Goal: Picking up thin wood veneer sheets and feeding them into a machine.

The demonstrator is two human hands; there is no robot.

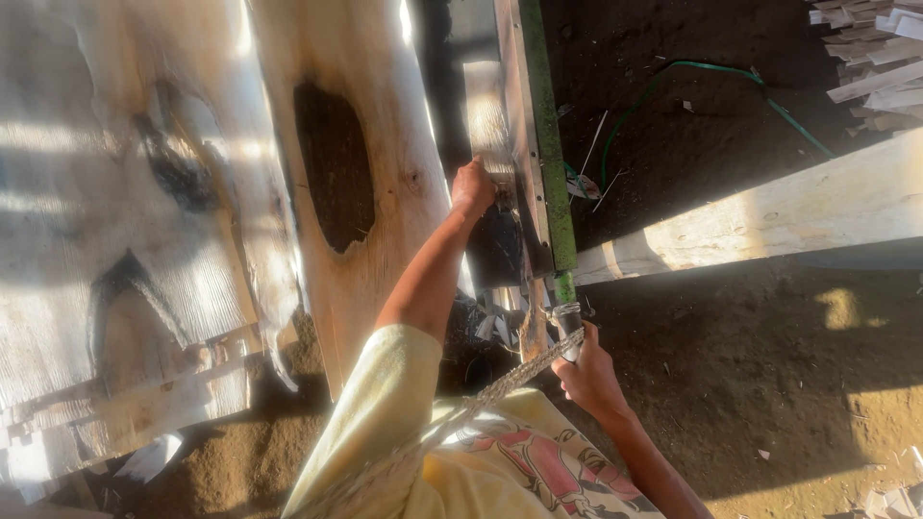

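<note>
My left hand [472, 186] reaches forward and grips the near end of a narrow wooden strip [487, 115] that lies along a long green metal rail [544, 125]. My right hand [583, 370] is closed around the lower end of that rail, where a metal handle [567, 317] sticks out. A braided cord [500, 386] runs from the handle down across my yellow shirt.
Wide pale wooden planks [356, 144] with dark knot patches lie to the left. A long white beam [769, 216] crosses on the right. A green hose [711, 72] lies on the dirt floor, and a pile of small wood offcuts [875, 58] sits top right.
</note>
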